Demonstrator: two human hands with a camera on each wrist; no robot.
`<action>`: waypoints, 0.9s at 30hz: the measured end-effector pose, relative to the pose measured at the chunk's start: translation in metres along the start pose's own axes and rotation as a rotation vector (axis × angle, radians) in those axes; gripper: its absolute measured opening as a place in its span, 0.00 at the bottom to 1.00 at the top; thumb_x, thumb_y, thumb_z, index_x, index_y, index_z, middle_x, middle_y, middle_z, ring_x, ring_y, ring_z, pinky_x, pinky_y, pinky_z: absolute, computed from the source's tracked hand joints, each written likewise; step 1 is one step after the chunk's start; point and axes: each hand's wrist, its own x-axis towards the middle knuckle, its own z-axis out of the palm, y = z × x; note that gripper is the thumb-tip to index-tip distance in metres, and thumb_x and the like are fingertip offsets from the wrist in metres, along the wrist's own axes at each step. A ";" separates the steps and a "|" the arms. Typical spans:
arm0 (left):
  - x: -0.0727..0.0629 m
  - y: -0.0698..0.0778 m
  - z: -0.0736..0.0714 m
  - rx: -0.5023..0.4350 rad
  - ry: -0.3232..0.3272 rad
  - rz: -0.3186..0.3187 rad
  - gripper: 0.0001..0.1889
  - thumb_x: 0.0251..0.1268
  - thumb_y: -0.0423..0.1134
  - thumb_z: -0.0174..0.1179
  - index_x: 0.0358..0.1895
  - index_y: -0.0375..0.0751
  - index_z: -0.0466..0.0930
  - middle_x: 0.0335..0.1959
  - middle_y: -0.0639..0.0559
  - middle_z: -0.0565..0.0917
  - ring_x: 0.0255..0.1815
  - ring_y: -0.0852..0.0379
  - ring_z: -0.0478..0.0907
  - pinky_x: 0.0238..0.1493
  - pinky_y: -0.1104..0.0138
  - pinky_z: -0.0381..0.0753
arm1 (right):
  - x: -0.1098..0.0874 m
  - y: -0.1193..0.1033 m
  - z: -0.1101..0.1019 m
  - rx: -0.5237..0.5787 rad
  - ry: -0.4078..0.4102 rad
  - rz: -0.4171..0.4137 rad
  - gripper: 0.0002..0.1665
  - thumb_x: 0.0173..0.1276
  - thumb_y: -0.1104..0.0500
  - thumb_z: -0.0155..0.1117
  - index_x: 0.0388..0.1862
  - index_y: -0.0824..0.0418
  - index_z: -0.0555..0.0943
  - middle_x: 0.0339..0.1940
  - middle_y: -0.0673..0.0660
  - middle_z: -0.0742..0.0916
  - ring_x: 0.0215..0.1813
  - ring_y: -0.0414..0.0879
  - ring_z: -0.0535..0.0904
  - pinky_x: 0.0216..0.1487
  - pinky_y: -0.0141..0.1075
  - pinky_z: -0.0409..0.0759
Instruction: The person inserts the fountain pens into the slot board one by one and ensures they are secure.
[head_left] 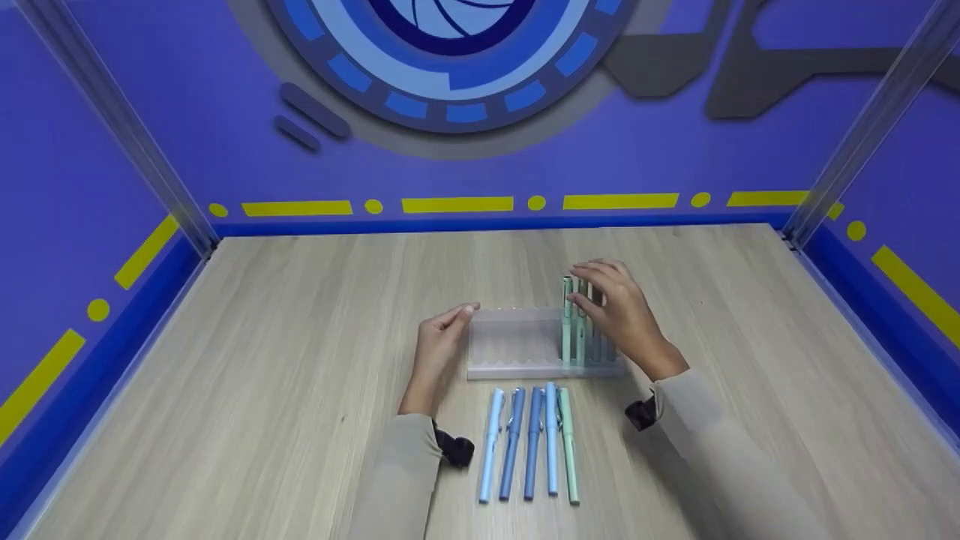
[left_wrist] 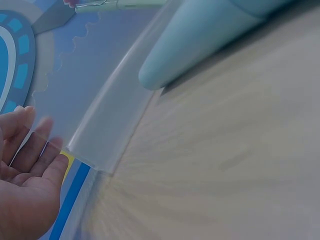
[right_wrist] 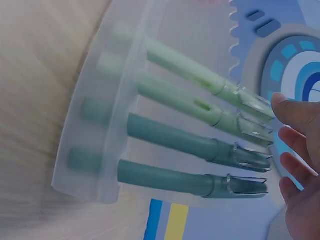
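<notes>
A frosted clear pen rack (head_left: pixel 517 337) stands upright on the table. My left hand (head_left: pixel 439 341) holds its upper left corner, with the thumb in front and other fingers behind the panel (left_wrist: pixel 100 65). At the rack's right end stand two light green pens (right_wrist: pixel 185 67) and two dark green pens (right_wrist: pixel 170 135), clips upward. My right hand (head_left: pixel 622 311) is at their tops, thumb and fingers apart, with the thumb tip close beside the leftmost light green pen's cap (head_left: pixel 567 296); whether it touches is unclear.
In front of the rack lie several pens side by side: light blue (head_left: pixel 491 446), two darker blue (head_left: pixel 512 446), another light blue (head_left: pixel 552 442) and a light green one (head_left: pixel 570 450). Blue panels (head_left: pixel 187 150) wall the wooden table (head_left: pixel 300 337) at the back and sides.
</notes>
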 end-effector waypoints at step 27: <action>0.000 0.000 -0.001 0.024 0.005 0.018 0.16 0.69 0.45 0.57 0.52 0.39 0.83 0.57 0.46 0.82 0.64 0.52 0.75 0.68 0.60 0.72 | -0.057 -0.031 0.001 0.245 -0.199 0.325 0.15 0.57 0.64 0.72 0.44 0.67 0.84 0.35 0.57 0.88 0.36 0.47 0.84 0.39 0.37 0.85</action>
